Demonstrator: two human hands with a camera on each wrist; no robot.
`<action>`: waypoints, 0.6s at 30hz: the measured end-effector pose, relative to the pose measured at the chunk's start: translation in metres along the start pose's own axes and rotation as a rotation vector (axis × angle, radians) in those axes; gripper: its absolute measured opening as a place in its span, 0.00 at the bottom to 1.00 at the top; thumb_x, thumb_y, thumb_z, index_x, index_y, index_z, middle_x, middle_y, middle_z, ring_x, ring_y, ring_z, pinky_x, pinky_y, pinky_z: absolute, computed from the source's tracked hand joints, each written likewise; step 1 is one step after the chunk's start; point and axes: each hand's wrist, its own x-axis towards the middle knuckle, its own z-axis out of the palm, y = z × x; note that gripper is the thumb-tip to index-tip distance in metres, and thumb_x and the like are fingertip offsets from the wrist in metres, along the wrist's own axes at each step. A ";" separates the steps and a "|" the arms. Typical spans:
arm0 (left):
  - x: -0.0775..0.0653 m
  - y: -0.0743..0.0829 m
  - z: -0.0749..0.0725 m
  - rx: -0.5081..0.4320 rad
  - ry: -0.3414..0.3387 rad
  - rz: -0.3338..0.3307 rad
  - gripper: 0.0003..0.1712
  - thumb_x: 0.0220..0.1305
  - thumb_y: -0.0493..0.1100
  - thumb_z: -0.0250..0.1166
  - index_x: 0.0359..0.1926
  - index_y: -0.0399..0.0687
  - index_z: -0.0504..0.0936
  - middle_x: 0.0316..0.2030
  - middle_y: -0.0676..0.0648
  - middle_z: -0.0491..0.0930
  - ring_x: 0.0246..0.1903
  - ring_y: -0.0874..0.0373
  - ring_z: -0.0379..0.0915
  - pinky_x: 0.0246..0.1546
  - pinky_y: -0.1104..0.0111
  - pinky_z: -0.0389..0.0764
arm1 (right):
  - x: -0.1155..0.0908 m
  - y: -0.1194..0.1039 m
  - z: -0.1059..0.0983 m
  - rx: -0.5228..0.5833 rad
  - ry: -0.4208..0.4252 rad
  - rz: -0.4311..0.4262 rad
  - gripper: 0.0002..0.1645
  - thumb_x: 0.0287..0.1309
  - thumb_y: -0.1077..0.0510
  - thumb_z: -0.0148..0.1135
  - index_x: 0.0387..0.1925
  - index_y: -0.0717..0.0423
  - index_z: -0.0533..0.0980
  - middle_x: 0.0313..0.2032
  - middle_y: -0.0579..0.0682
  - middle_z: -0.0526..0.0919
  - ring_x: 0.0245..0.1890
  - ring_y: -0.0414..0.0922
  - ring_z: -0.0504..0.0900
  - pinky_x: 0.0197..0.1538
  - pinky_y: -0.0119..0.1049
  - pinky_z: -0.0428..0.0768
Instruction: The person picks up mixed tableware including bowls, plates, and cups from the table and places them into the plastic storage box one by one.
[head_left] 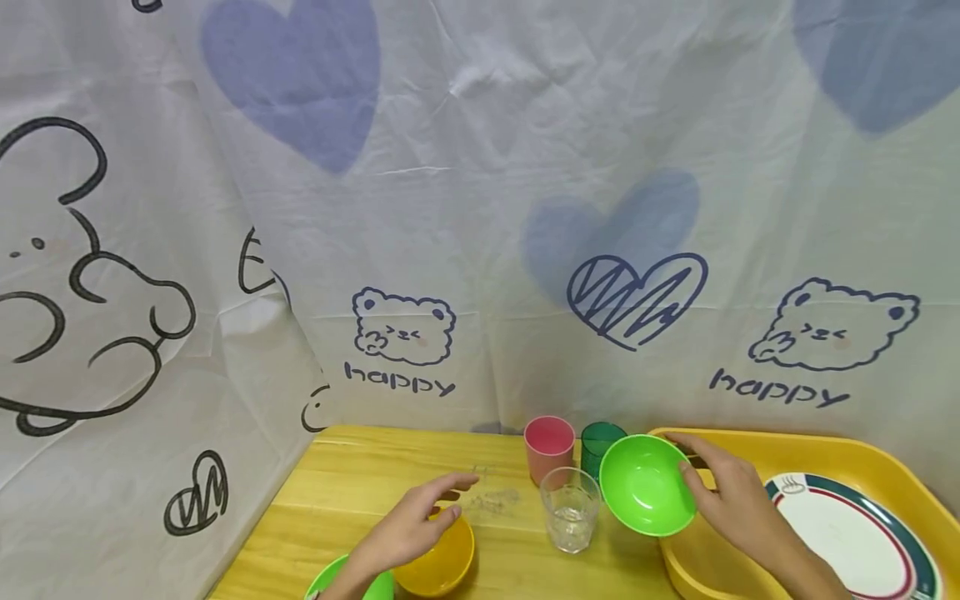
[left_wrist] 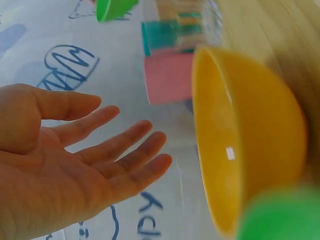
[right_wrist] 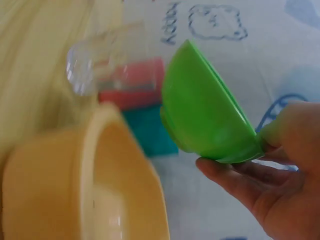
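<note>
My right hand [head_left: 723,492] pinches a bright green bowl [head_left: 647,487] by its rim, thumb inside and fingers underneath. In the head view the bowl is tilted toward me, at the left edge of the yellow basin [head_left: 750,440]. The right wrist view shows this green bowl [right_wrist: 205,107] from the side, clear of the basin. My left hand [head_left: 408,521] holds nothing, its fingers spread and relaxed above an orange-yellow bowl [head_left: 442,562]. Another green bowl [head_left: 375,587] lies partly hidden under the left forearm.
A clear glass [head_left: 572,512] stands left of the held bowl. Behind it are a pink cup [head_left: 549,450] and a dark green cup [head_left: 600,446]. Inside the basin lies a white plate [head_left: 847,533] with a green and red rim. A printed cloth hangs behind the wooden table [head_left: 360,467].
</note>
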 end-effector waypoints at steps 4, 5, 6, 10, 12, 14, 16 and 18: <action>-0.012 -0.013 -0.015 0.124 0.005 -0.022 0.22 0.68 0.37 0.55 0.63 0.47 0.69 0.59 0.45 0.72 0.56 0.46 0.69 0.54 0.48 0.72 | 0.003 0.019 -0.014 -0.054 0.010 0.009 0.22 0.57 0.69 0.56 0.55 0.60 0.73 0.45 0.56 0.81 0.41 0.54 0.81 0.42 0.52 0.81; -0.016 -0.017 -0.018 0.148 0.001 -0.035 0.22 0.68 0.37 0.55 0.63 0.45 0.69 0.59 0.43 0.71 0.57 0.45 0.68 0.55 0.48 0.71 | 0.004 0.023 -0.016 -0.064 0.009 0.011 0.22 0.57 0.69 0.56 0.55 0.60 0.73 0.45 0.57 0.81 0.41 0.55 0.81 0.43 0.53 0.81; -0.019 -0.021 -0.021 0.169 -0.005 -0.052 0.22 0.68 0.37 0.55 0.62 0.44 0.69 0.59 0.42 0.71 0.57 0.43 0.67 0.55 0.47 0.70 | 0.004 0.028 -0.018 -0.076 0.011 0.010 0.21 0.57 0.69 0.56 0.54 0.61 0.74 0.45 0.58 0.81 0.41 0.55 0.81 0.42 0.54 0.80; -0.034 -0.035 -0.034 0.216 -0.043 -0.123 0.22 0.68 0.40 0.56 0.61 0.40 0.69 0.59 0.38 0.71 0.59 0.38 0.64 0.57 0.43 0.66 | 0.008 0.046 -0.024 -0.125 0.016 -0.005 0.20 0.55 0.69 0.55 0.51 0.64 0.75 0.43 0.62 0.82 0.39 0.58 0.81 0.40 0.56 0.80; -0.040 -0.041 -0.039 0.213 -0.072 -0.155 0.22 0.68 0.42 0.57 0.61 0.39 0.70 0.58 0.36 0.71 0.58 0.36 0.64 0.56 0.41 0.67 | 0.008 0.055 -0.025 -0.145 0.019 -0.015 0.19 0.53 0.70 0.55 0.49 0.65 0.76 0.42 0.63 0.82 0.38 0.58 0.81 0.39 0.56 0.80; -0.046 -0.046 -0.043 0.202 -0.101 -0.171 0.22 0.68 0.42 0.57 0.60 0.37 0.70 0.56 0.33 0.72 0.56 0.34 0.65 0.53 0.40 0.68 | 0.008 0.063 -0.025 -0.165 0.008 -0.012 0.19 0.52 0.70 0.55 0.48 0.65 0.76 0.41 0.64 0.82 0.37 0.58 0.81 0.37 0.54 0.80; -0.049 -0.050 -0.046 0.180 -0.134 -0.187 0.22 0.68 0.42 0.57 0.59 0.35 0.71 0.55 0.31 0.72 0.55 0.32 0.66 0.52 0.40 0.69 | 0.008 0.070 -0.025 -0.179 -0.017 0.004 0.18 0.52 0.70 0.55 0.47 0.66 0.76 0.39 0.63 0.82 0.35 0.57 0.81 0.36 0.52 0.80; -0.052 -0.054 -0.048 0.164 -0.167 -0.194 0.22 0.67 0.42 0.57 0.57 0.34 0.71 0.54 0.30 0.73 0.54 0.31 0.66 0.49 0.39 0.71 | 0.009 0.075 -0.024 -0.192 -0.043 0.020 0.15 0.52 0.70 0.55 0.44 0.67 0.76 0.37 0.62 0.82 0.33 0.55 0.81 0.34 0.49 0.81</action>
